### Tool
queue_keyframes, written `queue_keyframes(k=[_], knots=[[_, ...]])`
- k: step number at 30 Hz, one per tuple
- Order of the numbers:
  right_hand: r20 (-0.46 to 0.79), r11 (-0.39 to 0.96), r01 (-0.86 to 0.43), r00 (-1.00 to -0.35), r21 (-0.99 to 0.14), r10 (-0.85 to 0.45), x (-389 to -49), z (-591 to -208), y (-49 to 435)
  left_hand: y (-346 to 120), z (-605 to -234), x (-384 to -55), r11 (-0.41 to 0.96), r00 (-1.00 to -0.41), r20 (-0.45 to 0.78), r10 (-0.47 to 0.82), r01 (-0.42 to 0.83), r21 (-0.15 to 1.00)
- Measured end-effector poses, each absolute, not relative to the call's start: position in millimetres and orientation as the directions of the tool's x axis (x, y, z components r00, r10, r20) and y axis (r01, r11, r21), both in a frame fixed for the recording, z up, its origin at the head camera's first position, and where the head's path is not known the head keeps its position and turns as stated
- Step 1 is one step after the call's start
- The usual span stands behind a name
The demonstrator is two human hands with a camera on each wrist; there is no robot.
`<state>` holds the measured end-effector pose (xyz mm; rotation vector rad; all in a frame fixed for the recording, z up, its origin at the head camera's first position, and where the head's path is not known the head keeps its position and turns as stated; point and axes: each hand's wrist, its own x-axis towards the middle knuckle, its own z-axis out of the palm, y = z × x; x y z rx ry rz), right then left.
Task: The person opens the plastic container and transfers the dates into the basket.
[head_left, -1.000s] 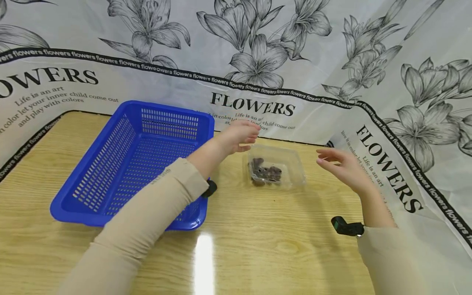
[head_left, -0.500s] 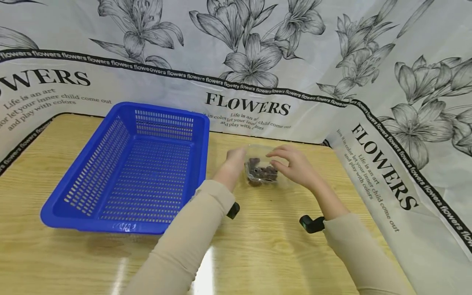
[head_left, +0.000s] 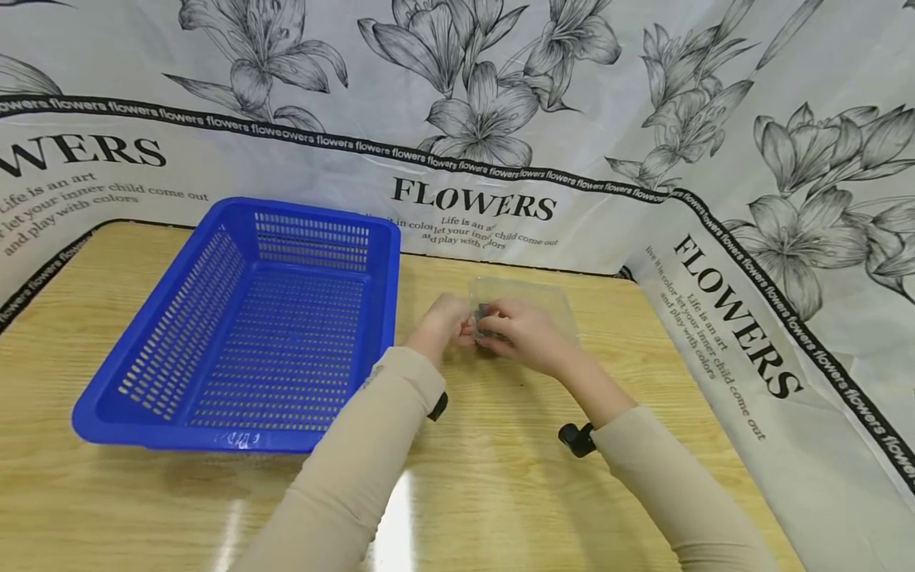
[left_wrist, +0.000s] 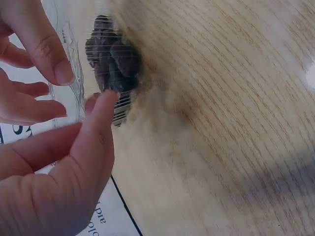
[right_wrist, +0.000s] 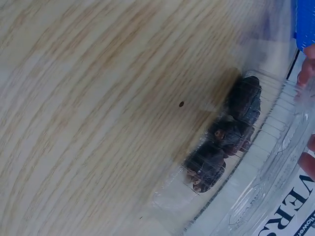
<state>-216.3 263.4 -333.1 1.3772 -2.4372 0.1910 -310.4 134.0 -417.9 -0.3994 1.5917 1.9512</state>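
Note:
A clear plastic box (head_left: 539, 298) with a raised, see-through lid stands on the table, right of the basket. Dark brown, wrinkled lumps (right_wrist: 224, 135) lie inside it, seen through the plastic. My left hand (head_left: 443, 322) is at the box's left end, and in the left wrist view its thumb (left_wrist: 101, 118) and curled fingers hold the edge there. From the right, my right hand (head_left: 525, 334) reaches over the box and partly hides the lumps in the head view. Its thumb (left_wrist: 61, 71) and fingers are spread apart beside the clear rim.
A large blue plastic basket (head_left: 389, 294) with slotted sides stands left of the hands. Behind the wooden table (head_left: 493, 469) hangs a white cloth (head_left: 457, 95) printed with flowers and lettering. A small dark speck (right_wrist: 181, 103) lies on the wood near the box.
My right hand has moved left, from beside the box to over its left part. My left hand has come down from above the basket's edge to the box's left end.

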Motion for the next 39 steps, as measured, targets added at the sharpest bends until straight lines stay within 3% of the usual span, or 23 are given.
queue_keyframes(k=[3,6,10,15,21,30,35,39], knots=[[0.350,0.507,-0.852,-0.439,0.130,-0.828,-215.7,-335.7,262.3,120.7,-373.6,-281.0,0.252,-0.806,-0.535,0.252,-0.479,0.841],[0.323,0.499,-0.828,-0.414,0.257,-0.851,-212.8,-336.7,261.6,110.1,-335.2,-254.1,0.427,-0.763,-0.578,0.290,-0.437,0.792],[0.278,0.485,-0.763,-0.400,0.428,-0.874,-208.6,-341.0,260.1,102.1,-321.6,-243.8,0.404,-0.697,-0.623,0.356,-0.487,0.775],[0.289,0.471,-0.698,-0.372,0.539,-0.882,-206.0,-348.1,258.9,103.2,-324.8,-243.4,0.388,-0.676,-0.627,0.386,-0.498,0.776],[0.284,0.520,-0.648,-0.440,0.556,-0.852,-202.9,-351.0,259.4,108.1,-339.2,-252.8,0.363,-0.706,-0.584,0.401,-0.463,0.808],[0.268,0.497,-0.644,-0.425,0.581,-0.864,-204.1,-354.9,256.7,116.9,-378.6,-280.5,0.318,-0.727,-0.582,0.363,-0.491,0.811],[0.273,0.495,-0.639,-0.419,0.589,-0.866,-203.6,-356.5,259.3,118.6,-367.1,-271.0,0.306,-0.758,-0.560,0.334,-0.475,0.825],[0.300,0.497,-0.636,-0.398,0.591,-0.867,-204.0,-357.0,260.7,112.0,-335.3,-242.1,0.314,-0.804,-0.516,0.296,-0.428,0.848]])
